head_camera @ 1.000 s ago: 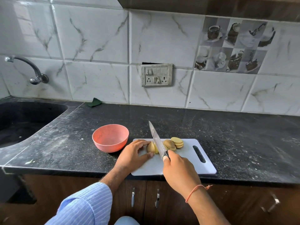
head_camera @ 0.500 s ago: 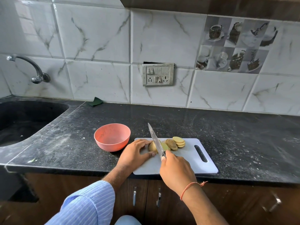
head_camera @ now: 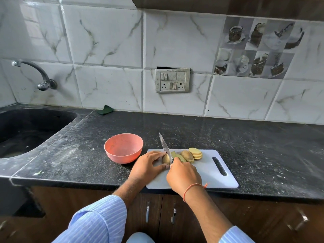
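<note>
A white cutting board [head_camera: 206,174] lies at the counter's front edge. On its far left end, my left hand [head_camera: 146,166] grips the uncut end of a potato [head_camera: 165,159] between fingers and thumb. My right hand [head_camera: 184,177] grips the handle of a knife [head_camera: 164,146], whose blade stands on edge against the potato, tip pointing away from me. Several cut potato slices [head_camera: 191,154] lean in a row to the right of the blade.
An empty pink bowl [head_camera: 123,148] stands on the black counter [head_camera: 254,142] just left of the board. A dark sink [head_camera: 26,128] with a tap [head_camera: 37,74] lies at far left. A green scrap [head_camera: 105,109] sits by the tiled wall.
The knife and my right hand have shifted slightly left along the potato, and the uncut piece under my left hand is shorter. Another slice leans beside the blade.
</note>
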A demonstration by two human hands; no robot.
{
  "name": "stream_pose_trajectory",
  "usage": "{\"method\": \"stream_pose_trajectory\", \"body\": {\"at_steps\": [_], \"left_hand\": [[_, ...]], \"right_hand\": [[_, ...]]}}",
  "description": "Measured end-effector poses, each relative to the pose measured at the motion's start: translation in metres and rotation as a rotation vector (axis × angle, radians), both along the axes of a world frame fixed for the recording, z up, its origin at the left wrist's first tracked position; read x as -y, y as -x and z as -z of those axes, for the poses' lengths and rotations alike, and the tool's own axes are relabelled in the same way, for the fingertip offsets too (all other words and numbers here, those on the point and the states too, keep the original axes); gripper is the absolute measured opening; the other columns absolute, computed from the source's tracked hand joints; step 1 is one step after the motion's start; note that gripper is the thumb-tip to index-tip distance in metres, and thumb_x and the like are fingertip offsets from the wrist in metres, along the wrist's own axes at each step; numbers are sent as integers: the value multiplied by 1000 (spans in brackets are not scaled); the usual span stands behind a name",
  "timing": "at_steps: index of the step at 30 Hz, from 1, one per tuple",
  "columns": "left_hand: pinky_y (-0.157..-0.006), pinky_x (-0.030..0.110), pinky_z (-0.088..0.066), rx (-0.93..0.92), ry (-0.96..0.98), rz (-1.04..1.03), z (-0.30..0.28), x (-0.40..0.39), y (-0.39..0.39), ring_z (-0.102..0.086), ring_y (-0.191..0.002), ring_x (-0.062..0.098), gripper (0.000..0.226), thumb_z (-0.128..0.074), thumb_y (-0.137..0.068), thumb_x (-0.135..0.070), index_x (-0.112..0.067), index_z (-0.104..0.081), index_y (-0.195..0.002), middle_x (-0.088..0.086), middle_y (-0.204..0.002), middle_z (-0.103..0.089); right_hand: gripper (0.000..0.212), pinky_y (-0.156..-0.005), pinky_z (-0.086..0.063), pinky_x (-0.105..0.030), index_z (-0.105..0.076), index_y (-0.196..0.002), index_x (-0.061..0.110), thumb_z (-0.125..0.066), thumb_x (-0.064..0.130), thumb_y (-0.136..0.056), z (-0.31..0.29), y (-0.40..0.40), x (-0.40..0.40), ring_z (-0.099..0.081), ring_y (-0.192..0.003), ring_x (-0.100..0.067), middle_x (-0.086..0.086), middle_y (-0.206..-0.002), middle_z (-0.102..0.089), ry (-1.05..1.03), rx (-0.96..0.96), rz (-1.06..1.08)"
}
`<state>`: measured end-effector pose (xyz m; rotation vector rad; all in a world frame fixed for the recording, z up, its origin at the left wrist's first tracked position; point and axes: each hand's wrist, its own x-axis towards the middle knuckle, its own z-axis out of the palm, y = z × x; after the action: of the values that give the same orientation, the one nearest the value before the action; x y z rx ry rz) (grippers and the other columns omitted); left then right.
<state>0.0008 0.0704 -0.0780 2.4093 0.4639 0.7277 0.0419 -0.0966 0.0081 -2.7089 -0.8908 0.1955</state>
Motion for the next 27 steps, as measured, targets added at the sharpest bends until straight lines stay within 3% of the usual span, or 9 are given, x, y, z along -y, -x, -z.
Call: {"method": "stream_pose_trajectory", "body": {"at_steps": [12,21,27], "left_hand": [[-110,26,-48,-11,92,20,7,-7,-3,-59,-125,-4,62,-87,-81,-52,-29,-71,-137,-21,-139,-65],[-105,27,-50,-6,102,15,7,-5,-2,-61,-119,-4,57,-86,-83,-52,-27,-74,-133,-23,-133,-66],[-99,23,-52,-14,86,-21,1,-1,0,-62,-112,-1,66,-85,-80,-57,-31,-68,-139,-20,-132,-66]], "right_hand": [[40,-89,-54,-41,-44,-146,18,-45,22,-106,20,9,9,-63,-119,-32,-12,-127,-67,79,39,-25],[51,-87,-56,-42,-32,-155,18,-45,21,-106,21,17,37,-64,-116,-31,-12,-126,-66,145,111,-111],[53,-78,-55,-39,-31,-159,30,-43,29,-108,31,17,64,-67,-108,-25,-4,-114,-70,74,167,-97]]}}
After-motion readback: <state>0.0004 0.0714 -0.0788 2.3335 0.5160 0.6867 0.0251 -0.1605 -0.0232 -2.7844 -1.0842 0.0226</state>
